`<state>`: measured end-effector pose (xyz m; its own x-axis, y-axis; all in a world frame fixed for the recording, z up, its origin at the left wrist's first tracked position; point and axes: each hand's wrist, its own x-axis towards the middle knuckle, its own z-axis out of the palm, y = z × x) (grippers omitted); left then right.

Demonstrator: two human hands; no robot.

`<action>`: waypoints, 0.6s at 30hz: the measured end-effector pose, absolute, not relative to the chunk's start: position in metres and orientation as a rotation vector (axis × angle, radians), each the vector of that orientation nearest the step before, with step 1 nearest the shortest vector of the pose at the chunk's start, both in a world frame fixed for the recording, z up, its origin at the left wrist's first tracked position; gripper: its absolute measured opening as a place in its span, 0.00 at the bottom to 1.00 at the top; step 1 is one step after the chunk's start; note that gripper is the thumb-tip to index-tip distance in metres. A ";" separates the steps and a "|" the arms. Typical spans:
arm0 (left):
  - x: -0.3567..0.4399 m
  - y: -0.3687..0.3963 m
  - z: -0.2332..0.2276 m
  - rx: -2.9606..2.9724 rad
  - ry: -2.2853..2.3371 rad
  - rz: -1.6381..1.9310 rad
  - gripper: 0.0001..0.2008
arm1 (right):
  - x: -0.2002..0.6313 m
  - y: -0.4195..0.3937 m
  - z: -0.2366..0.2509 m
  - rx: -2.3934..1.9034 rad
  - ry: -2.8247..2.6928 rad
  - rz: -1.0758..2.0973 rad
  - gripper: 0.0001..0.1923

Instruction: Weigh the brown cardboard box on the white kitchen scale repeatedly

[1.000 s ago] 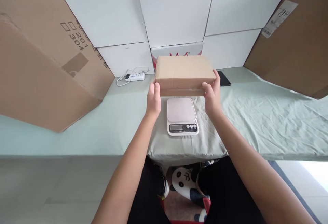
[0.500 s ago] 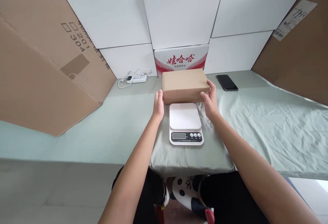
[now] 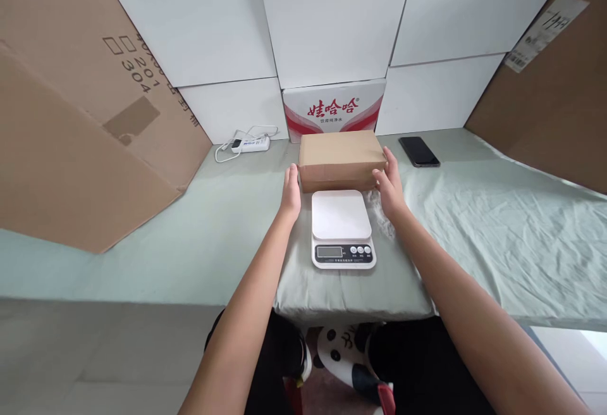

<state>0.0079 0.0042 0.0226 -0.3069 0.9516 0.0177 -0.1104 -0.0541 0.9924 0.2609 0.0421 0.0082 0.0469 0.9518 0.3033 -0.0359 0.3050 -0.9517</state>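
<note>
A closed brown cardboard box (image 3: 341,162) sits at the middle of the table, just behind a white kitchen scale (image 3: 341,216). My left hand (image 3: 291,190) is against the box's left side, thumb up, with the other fingers partly hidden. Around the right end of the box my right hand (image 3: 389,184) is closed, its thumb on the front face and fingers at the far corner. Nothing rests on the scale's platform, and its display looks blank. Clear crumpled plastic (image 3: 380,212) lies between the scale and my right wrist.
A white power strip (image 3: 251,144) with a cable lies back left, and a black phone (image 3: 419,151) back right. White panels and a red-and-white carton (image 3: 334,108) line the rear. Large cardboard sheets (image 3: 95,124) stand at both sides. Pale green cloth (image 3: 227,231) covers the table.
The box has lowered slightly, its top edge sitting a little farther down from the carton's lettering. Both hands stay at its sides. The view has shifted slightly.
</note>
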 end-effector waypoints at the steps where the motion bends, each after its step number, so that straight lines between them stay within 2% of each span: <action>1: 0.008 0.002 0.027 0.983 1.333 1.525 0.36 | 0.262 0.040 0.012 -0.989 -1.248 0.967 0.43; 7: 0.009 -0.024 0.044 0.927 1.315 1.608 0.38 | 0.264 0.019 0.037 -1.104 -0.974 0.915 0.41; 13: 0.008 -0.036 0.030 0.930 1.361 1.529 0.35 | 0.264 0.022 0.034 -1.195 -0.870 0.960 0.34; 18: 0.004 -0.028 0.021 0.956 1.369 1.500 0.36 | 0.263 0.028 0.026 -1.178 -0.883 1.012 0.35</action>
